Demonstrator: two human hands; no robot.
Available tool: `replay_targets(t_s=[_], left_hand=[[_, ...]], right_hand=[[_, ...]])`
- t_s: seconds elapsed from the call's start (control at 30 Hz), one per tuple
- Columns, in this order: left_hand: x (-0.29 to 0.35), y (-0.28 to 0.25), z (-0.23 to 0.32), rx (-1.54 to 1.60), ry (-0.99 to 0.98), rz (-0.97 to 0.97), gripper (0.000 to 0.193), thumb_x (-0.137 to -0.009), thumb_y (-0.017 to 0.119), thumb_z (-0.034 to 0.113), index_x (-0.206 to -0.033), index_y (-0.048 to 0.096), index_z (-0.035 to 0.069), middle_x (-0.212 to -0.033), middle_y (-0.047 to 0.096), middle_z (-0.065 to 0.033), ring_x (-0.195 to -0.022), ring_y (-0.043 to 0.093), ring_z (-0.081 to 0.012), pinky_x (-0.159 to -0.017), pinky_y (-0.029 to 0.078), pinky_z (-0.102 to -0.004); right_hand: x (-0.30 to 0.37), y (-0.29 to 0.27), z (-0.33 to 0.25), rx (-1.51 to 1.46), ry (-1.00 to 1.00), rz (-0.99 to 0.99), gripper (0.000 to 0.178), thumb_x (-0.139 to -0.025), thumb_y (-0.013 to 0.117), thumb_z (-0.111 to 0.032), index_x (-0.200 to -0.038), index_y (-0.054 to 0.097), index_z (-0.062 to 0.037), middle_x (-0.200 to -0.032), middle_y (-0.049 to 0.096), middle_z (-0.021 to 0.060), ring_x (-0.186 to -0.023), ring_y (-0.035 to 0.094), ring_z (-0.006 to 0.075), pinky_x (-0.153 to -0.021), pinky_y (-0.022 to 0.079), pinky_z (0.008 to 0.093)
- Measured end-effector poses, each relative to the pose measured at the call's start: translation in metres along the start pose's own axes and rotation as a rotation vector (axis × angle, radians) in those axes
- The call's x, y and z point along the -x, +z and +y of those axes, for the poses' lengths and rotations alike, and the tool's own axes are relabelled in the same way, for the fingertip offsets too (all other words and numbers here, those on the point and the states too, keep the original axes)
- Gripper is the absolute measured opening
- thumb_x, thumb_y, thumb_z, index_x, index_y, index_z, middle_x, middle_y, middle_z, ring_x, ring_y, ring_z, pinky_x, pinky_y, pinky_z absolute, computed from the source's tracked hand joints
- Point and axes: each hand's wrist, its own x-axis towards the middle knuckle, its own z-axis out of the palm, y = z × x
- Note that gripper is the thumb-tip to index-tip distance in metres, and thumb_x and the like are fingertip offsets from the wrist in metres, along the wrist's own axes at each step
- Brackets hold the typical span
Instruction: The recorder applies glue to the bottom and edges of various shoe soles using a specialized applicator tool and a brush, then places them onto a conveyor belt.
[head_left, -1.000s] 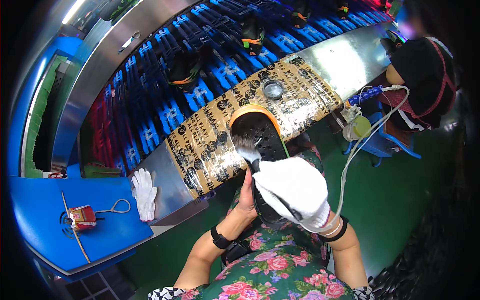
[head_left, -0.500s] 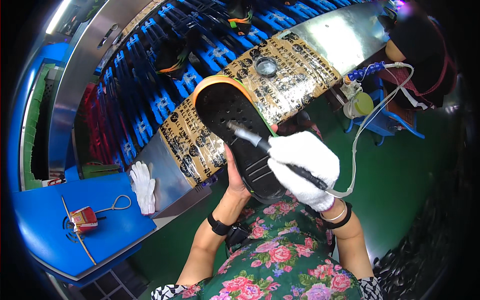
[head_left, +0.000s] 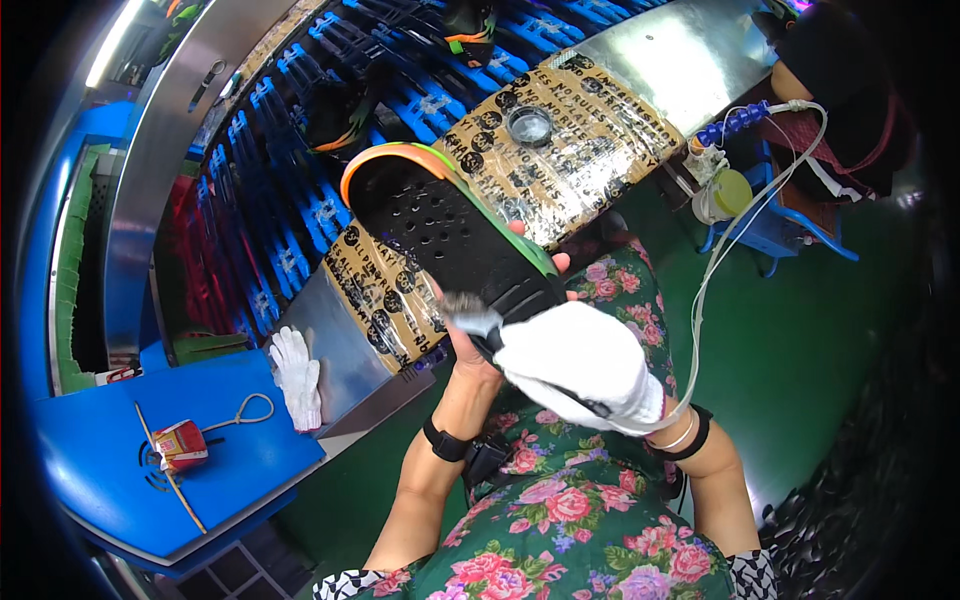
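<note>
A black shoe sole (head_left: 425, 235) with a raised orange and green rim is held up in front of me, its hollow inner side facing me. The inner side has a patch of small holes and several slots near the heel end; part of it looks wet. My bare left hand (head_left: 466, 348) grips the sole from below, fingertips showing past its right edge. My right hand (head_left: 575, 365), in a white knitted glove, is closed around the dark handle of a brush (head_left: 472, 314). The bristles are at the sole's lower left edge; I cannot tell whether they touch. A clear thin hose (head_left: 703, 290) trails from the brush handle.
Taped cardboard (head_left: 590, 150) covers the metal ledge ahead, bearing a small round dish (head_left: 529, 126). Beyond lies a blue-and-black conveyor (head_left: 430, 110) with shoe parts. At left, a blue tabletop (head_left: 90, 430) carries a white glove (head_left: 296, 380) and small red box (head_left: 182, 446).
The brush has moved from the middle of the sole down and left to its edge. My left hand has tilted the sole, its toe end going left.
</note>
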Motion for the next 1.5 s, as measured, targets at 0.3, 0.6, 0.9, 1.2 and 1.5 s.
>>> replay_targets(t_s=[0.3,0.6,0.9,1.2,1.5], left_hand=[[-0.015,-0.001,0.011,0.133,-0.037,-0.225,0.101,-0.088,0.053,0.081,-0.159,0.028,0.015,-0.145,0.048,-0.0356,-0.133,0.050,-0.0526,-0.104,0.047,-0.0692],[-0.014,-0.003,0.015,0.132,0.035,-0.087,0.092,-0.089,0.056,0.077,-0.155,0.036,0.017,-0.141,0.050,-0.0373,-0.130,0.053,-0.0521,-0.105,0.047,-0.0674],[-0.020,0.013,0.020,0.138,0.083,-0.008,0.089,-0.089,0.056,0.077,-0.149,0.040,0.012,-0.134,0.054,-0.0351,-0.124,0.058,-0.0493,-0.095,0.053,-0.0693],[-0.018,0.009,0.024,0.011,0.095,-0.029,0.088,-0.091,0.058,0.073,-0.157,0.035,0.020,-0.153,0.045,-0.0118,-0.128,0.051,-0.0486,-0.095,0.051,-0.0711],[-0.012,0.005,0.038,-0.159,-0.075,0.016,0.110,-0.081,0.068,0.076,-0.158,0.030,0.007,-0.154,0.043,-0.0160,-0.122,0.057,-0.0502,-0.091,0.054,-0.0622]], right_hand=[[0.001,0.001,0.004,-0.027,-0.079,0.008,0.029,-0.085,0.077,-0.008,-0.113,0.077,-0.0090,-0.108,0.075,0.0089,-0.095,0.071,0.0308,-0.082,0.056,0.0414],[0.008,-0.007,0.000,0.020,-0.064,-0.017,0.031,-0.080,0.081,-0.004,-0.110,0.077,-0.0065,-0.104,0.076,0.0098,-0.091,0.073,0.0293,-0.078,0.058,0.0376],[0.011,-0.008,0.003,-0.023,0.005,0.043,0.025,-0.078,0.082,-0.005,-0.103,0.078,-0.0087,-0.105,0.076,0.0104,-0.089,0.072,0.0278,-0.077,0.058,0.0379],[0.014,-0.011,0.013,0.005,-0.013,0.064,0.026,-0.081,0.081,-0.005,-0.107,0.077,-0.0057,-0.104,0.076,0.0102,-0.087,0.072,0.0273,-0.077,0.057,0.0372],[0.012,-0.011,0.015,-0.177,0.145,0.031,0.024,-0.083,0.081,-0.006,-0.106,0.077,-0.0057,-0.102,0.076,0.0104,-0.087,0.072,0.0251,-0.076,0.057,0.0363]])
